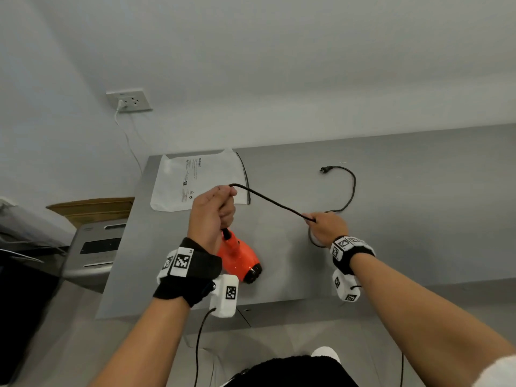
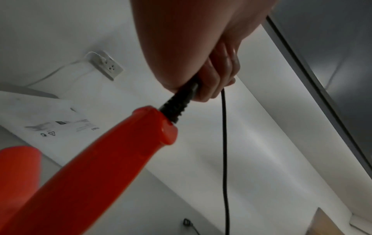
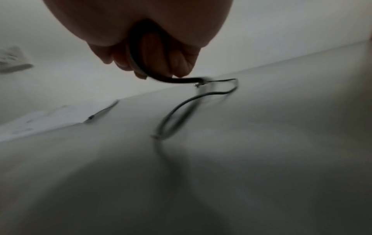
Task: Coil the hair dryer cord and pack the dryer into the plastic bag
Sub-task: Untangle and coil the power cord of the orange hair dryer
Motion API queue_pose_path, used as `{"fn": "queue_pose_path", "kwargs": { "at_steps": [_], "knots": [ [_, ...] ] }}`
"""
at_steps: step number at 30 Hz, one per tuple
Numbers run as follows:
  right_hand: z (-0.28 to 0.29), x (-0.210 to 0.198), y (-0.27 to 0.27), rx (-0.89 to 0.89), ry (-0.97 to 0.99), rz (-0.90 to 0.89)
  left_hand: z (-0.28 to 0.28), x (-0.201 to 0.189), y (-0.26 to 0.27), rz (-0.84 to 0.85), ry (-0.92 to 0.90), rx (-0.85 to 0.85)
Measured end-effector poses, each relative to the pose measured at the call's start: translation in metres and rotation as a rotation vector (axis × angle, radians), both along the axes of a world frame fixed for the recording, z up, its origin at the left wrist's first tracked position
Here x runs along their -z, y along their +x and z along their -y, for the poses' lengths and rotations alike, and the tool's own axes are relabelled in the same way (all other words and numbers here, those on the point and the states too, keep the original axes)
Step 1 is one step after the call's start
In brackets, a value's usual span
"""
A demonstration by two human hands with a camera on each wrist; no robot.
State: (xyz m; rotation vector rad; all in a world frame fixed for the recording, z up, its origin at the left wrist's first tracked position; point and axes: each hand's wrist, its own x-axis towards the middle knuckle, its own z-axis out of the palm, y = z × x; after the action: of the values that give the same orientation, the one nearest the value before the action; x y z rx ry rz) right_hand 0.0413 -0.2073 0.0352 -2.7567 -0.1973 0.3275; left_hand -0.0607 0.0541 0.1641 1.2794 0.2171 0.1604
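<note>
Coiling has only begun: bag [image 1: 195,178] lies flat at the table's [image 1: 418,219] far left, empty. My left hand [image 1: 213,212] clenches the cord [image 1: 275,203] just above the strain relief, so the dryer [image 1: 240,259] hangs below my fist, nozzle at or near the table — hard to tell which. Taut cord runs right to my right hand [image 1: 328,229], fingers curled round it. Beyond, slack snakes to the plug [image 1: 325,169]. Next I judge my right hand must carry its length over to my left fist, forming a loop.

The left hand [image 1: 213,212] hides part of the cord [image 1: 275,203]; bag [image 1: 178,182] print too small to read
</note>
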Motion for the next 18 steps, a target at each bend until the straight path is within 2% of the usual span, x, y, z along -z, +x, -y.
{"fn": "queue_pose_path", "kwargs": {
  "at_steps": [4,7,9,11,13,16,18],
  "knots": [
    [0.035,0.009,0.005,0.103,-0.081,-0.127,-0.017,-0.008,0.004,0.026,-0.029,-0.011],
    [0.028,0.009,0.008,0.128,-0.005,-0.118,-0.010,-0.006,0.007,-0.009,-0.011,0.078],
    [0.009,0.000,0.007,0.082,0.153,-0.017,-0.001,-0.005,0.009,-0.037,-0.006,0.167],
    [-0.018,-0.023,-0.001,0.059,0.404,0.083,0.007,-0.008,0.009,-0.024,-0.008,0.251],
    [-0.042,-0.046,-0.014,0.058,0.619,0.051,0.015,-0.010,0.011,-0.012,-0.011,0.299],
    [-0.064,-0.069,-0.039,0.076,0.924,-0.103,0.024,-0.010,0.012,-0.015,-0.046,0.287],
    [-0.073,-0.075,-0.054,0.036,0.921,-0.107,0.027,-0.013,0.013,0.001,-0.072,0.236]
  ]
}}
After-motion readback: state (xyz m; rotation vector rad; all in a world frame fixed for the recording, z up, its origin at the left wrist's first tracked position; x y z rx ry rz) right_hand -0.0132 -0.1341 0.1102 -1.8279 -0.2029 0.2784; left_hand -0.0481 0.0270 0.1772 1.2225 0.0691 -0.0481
